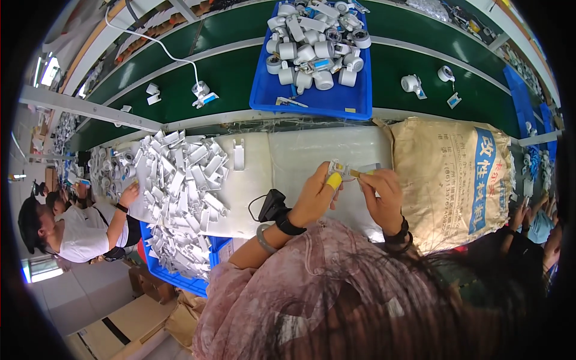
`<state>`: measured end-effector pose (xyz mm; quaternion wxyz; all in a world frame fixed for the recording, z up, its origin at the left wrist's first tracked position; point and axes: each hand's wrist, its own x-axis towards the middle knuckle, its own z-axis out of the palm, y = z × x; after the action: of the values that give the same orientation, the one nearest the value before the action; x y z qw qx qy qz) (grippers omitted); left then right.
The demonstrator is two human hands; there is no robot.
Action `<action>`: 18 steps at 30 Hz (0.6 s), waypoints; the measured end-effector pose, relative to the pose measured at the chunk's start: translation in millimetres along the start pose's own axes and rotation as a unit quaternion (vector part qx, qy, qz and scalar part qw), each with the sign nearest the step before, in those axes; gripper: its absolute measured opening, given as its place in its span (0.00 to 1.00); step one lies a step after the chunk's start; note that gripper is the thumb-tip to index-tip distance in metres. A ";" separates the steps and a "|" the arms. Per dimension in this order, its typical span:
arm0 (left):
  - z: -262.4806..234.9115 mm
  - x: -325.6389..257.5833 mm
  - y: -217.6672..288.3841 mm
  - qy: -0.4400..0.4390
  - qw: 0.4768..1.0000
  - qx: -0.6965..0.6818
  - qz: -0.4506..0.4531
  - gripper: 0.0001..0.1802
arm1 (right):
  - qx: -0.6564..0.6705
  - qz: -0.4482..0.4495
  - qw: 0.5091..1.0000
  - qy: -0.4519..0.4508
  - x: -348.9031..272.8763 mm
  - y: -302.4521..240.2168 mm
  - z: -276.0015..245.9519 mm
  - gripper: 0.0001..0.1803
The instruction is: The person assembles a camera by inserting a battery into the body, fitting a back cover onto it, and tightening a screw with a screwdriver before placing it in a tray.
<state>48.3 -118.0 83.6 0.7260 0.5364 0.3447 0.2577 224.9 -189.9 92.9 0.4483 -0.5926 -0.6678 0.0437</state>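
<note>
Over the pale work surface, both of my hands meet around a small assembly. My left hand is closed on a small white plastic part with a yellowish patch; its thumb wears a yellow finger cot. From the right, my right hand pinches a thin gold-brown strip whose end touches or nearly touches the white part. A pale grey piece shows just behind the right fingertips; I cannot tell whether it is joined on.
White channel-shaped plastic covers are heaped at left, above a blue bin of more. A blue tray of white round housings stands ahead on the green conveyor. At right lies a brown paper sack. A co-worker reaches in from left.
</note>
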 end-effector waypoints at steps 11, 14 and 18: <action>-5.0 -4.4 9.0 -0.063 0.996 0.066 -0.010 0.20 | 0.090 0.022 0.996 -0.013 -5.4 -4.4 12.1 0.13; -2.3 -5.1 10.9 -0.064 0.994 0.091 -0.020 0.18 | 0.079 0.032 0.996 0.021 -6.7 -4.4 16.0 0.13; 0.9 -4.8 12.7 -0.064 0.995 0.078 0.022 0.17 | 0.087 0.043 0.995 0.028 -5.6 -5.9 17.3 0.13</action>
<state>46.0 -118.5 97.1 0.6962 0.6146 0.3048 0.2114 208.6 -188.1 83.0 0.5143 -0.5807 -0.6224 0.1040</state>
